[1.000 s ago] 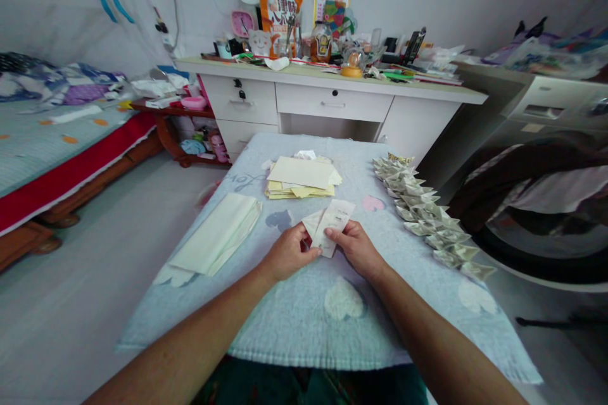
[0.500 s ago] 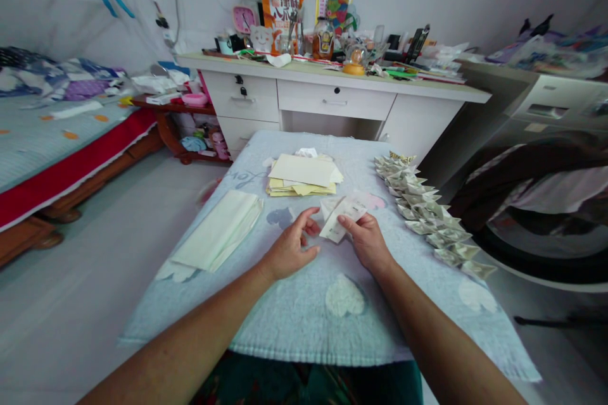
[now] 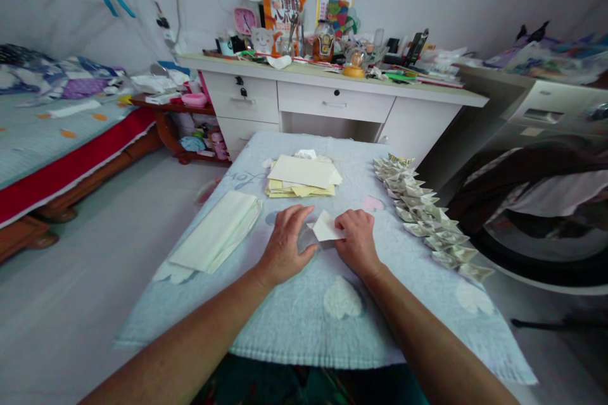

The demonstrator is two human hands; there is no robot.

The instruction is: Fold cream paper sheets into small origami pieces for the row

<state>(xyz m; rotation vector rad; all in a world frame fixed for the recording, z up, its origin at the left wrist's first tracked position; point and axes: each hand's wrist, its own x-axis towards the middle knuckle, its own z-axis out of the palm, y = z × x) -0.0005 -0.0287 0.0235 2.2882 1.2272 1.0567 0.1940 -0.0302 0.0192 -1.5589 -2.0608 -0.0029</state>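
- Counter (image 3: 285, 323) is bearing folded papers (image 3: 418, 210), seemingly finished, at right; flat sheets (image 3: 304, 172) are awaiting folding behind.
- Right hand (image 3: 357, 237) is pinching a part-folded paper (image 3: 327, 228) mid-counter; left hand (image 3: 286, 247) is curving, spread, beside it.

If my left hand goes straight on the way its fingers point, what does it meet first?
Most likely the folded white paper held by the right hand; it lies just ahead of the left hand's open fingers. Depth is hard to judge from this single view.
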